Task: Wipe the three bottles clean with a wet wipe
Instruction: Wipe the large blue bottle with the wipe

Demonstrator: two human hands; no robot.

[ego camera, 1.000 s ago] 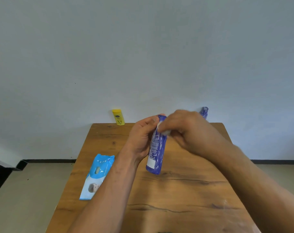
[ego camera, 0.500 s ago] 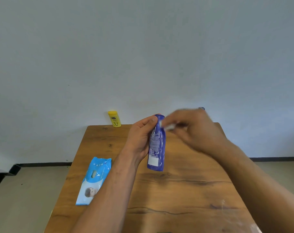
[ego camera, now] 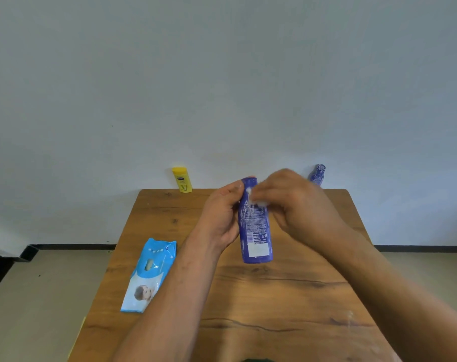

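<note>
left grip: left hand [ego camera: 222, 215] curled round the upper part of the blue bottle [ego camera: 254, 231] from the left, holding it off the table [ego camera: 274, 296].
right grip: right hand [ego camera: 300, 205], blurred, pinches the wet wipe [ego camera: 256, 198] against the bottle just below its top.
key relation: the bottle's long axis runs near to far, almost upright; the unwiped length lies nearer than the wipe, so the stroke likely goes down toward its base.
other bottles: yellow bottle [ego camera: 182, 179] far left, small blue bottle [ego camera: 317, 174] far right, both standing at the far edge; the right hand is nearer the small one.
containers: wipes pack [ego camera: 150, 274] lies flat at near left, something pale showing in its opening.
</note>
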